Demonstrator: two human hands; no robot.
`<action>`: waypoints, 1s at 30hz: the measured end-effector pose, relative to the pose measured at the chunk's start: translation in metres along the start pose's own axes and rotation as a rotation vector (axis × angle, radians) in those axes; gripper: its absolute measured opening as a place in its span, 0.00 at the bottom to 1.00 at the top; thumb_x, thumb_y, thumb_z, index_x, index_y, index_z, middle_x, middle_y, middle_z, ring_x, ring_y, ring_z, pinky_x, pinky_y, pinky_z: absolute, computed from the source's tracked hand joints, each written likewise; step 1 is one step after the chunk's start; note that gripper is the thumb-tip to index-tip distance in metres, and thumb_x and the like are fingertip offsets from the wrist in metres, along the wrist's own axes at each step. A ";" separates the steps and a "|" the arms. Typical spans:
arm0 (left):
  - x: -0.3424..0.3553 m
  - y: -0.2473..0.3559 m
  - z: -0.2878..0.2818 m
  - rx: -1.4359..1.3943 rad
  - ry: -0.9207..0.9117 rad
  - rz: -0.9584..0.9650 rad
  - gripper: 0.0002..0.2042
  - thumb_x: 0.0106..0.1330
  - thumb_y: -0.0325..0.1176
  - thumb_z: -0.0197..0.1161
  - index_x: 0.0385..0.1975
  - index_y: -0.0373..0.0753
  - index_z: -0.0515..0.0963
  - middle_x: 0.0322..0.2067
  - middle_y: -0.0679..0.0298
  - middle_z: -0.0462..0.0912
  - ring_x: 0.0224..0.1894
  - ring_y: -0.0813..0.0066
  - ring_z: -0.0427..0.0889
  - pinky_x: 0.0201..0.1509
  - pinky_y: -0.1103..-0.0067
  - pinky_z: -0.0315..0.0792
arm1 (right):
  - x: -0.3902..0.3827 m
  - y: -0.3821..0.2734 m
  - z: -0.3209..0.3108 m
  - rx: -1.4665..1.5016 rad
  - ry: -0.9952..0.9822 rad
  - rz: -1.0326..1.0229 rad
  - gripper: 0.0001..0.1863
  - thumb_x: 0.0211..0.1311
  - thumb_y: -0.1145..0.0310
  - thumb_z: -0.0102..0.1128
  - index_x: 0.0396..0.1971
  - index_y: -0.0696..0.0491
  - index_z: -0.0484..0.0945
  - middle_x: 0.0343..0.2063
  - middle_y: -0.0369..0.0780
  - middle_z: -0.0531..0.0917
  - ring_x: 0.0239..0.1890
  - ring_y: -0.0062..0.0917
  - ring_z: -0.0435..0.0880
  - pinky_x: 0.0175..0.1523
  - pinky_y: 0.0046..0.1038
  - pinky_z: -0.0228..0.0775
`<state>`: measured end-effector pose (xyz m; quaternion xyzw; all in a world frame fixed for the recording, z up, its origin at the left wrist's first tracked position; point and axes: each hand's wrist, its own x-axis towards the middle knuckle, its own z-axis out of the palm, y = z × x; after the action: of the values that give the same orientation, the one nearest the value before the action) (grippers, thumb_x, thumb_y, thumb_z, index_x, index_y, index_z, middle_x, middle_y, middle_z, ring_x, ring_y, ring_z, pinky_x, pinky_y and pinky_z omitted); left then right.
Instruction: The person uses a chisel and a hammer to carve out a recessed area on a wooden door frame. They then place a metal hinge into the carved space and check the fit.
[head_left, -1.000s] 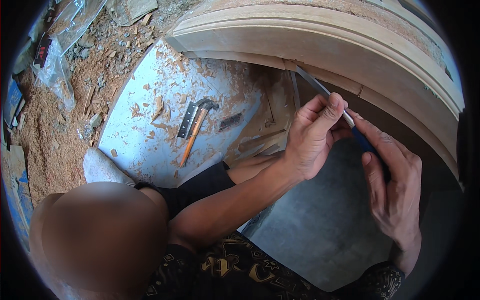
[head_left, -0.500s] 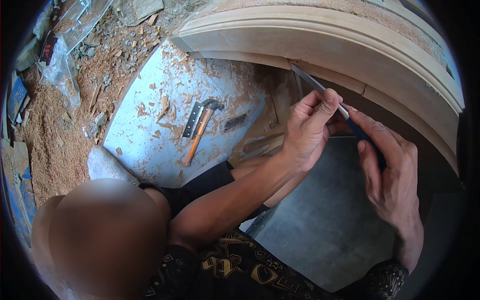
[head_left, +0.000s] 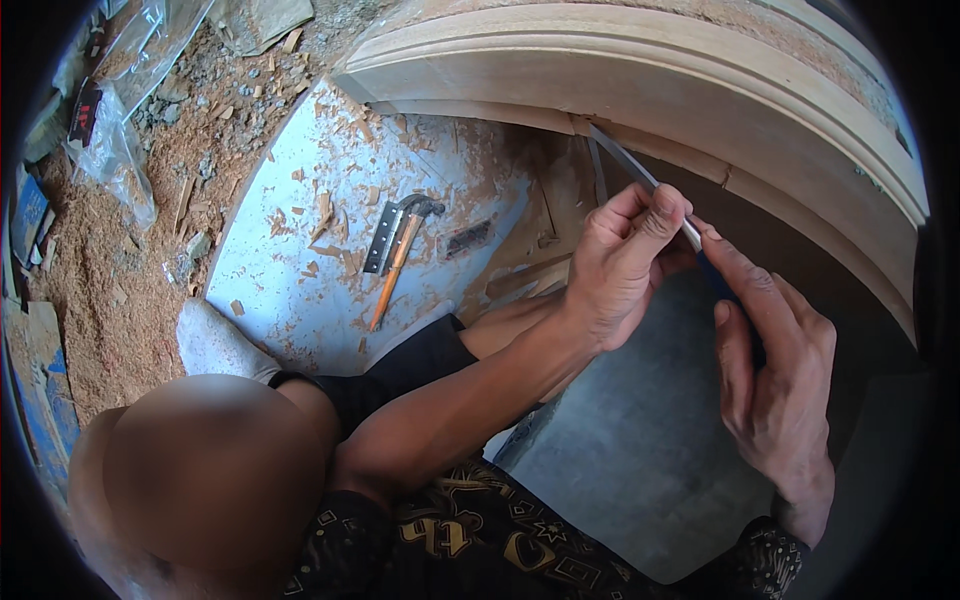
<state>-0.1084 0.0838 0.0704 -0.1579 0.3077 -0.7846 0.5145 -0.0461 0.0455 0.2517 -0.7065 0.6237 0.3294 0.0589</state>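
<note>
A chisel (head_left: 622,157) with a flat metal blade and a blue handle slants up to the left. Its tip rests at the lower edge of a pale wooden panel (head_left: 520,75) with a moulded rim, beside a shallow notch. My left hand (head_left: 620,255) pinches the blade between thumb and fingers. Lower right, my right hand (head_left: 775,370) closes around the handle, its forefinger stretched along toward the blade. Most of the handle is hidden by that hand.
On a pale board (head_left: 270,240) strewn with wood chips lie a claw hammer (head_left: 398,265) and a dark metal plate with holes (head_left: 379,240). Sawdust (head_left: 110,310) and plastic wrapping (head_left: 125,165) cover the ground at left. My foot in a light sock (head_left: 215,340) rests on the board's near edge.
The chisel tip has slid slightly right along the wood edge. My right hand has shifted a little down and left, still around the handle. My left hand keeps its pinch.
</note>
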 end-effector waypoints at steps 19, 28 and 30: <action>-0.001 -0.003 -0.001 0.077 0.023 -0.002 0.12 0.74 0.46 0.64 0.44 0.45 0.77 0.40 0.69 0.82 0.45 0.76 0.82 0.49 0.72 0.76 | -0.003 0.015 0.004 0.119 0.022 -0.024 0.20 0.63 0.84 0.53 0.55 0.63 0.80 0.46 0.54 0.87 0.46 0.45 0.89 0.52 0.33 0.77; 0.009 0.002 0.007 0.091 0.068 0.078 0.14 0.73 0.47 0.65 0.41 0.42 0.78 0.36 0.67 0.83 0.40 0.75 0.84 0.48 0.71 0.80 | 0.002 0.013 -0.003 0.105 0.039 -0.059 0.19 0.63 0.83 0.54 0.53 0.62 0.81 0.39 0.53 0.87 0.35 0.40 0.88 0.43 0.31 0.76; 0.009 0.003 0.005 0.086 0.049 0.050 0.15 0.73 0.48 0.65 0.41 0.42 0.78 0.36 0.67 0.83 0.40 0.76 0.83 0.48 0.72 0.79 | 0.002 0.014 0.002 0.099 0.082 -0.084 0.19 0.63 0.83 0.54 0.53 0.62 0.81 0.37 0.52 0.86 0.33 0.39 0.87 0.41 0.31 0.76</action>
<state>-0.1070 0.0727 0.0717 -0.1086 0.2903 -0.7876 0.5325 -0.0602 0.0416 0.2537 -0.7411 0.6109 0.2662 0.0817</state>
